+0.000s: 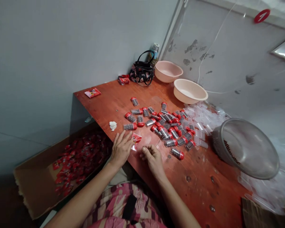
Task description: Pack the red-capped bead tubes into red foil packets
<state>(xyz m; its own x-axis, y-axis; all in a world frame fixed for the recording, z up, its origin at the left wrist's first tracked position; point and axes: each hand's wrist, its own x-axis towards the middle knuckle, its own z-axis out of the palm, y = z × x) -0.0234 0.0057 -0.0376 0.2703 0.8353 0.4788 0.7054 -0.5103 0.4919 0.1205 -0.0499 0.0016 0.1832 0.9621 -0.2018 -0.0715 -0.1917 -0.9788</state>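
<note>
My left hand (120, 146) lies at the near edge of the red-brown table (104, 101), fingers stretched out flat, its fingertips resting on a small red and clear packet (136, 139). My right hand (152, 155) is just to its right, fingers curled in a loose pinch; what they hold, if anything, is hidden. Beyond both hands lies a heap of several small clear vials with red caps (165, 125), filled with dark contents. One vial (177, 153) lies apart, right of my right hand.
A metal bowl (245, 147) with dark beads stands at the right, beside a pile of empty clear vials (204, 118). Two pink basins (190, 91), a black handbag (142, 71) and red packets sit at the back. A cardboard box (61, 167) of red packets stands left, below the table.
</note>
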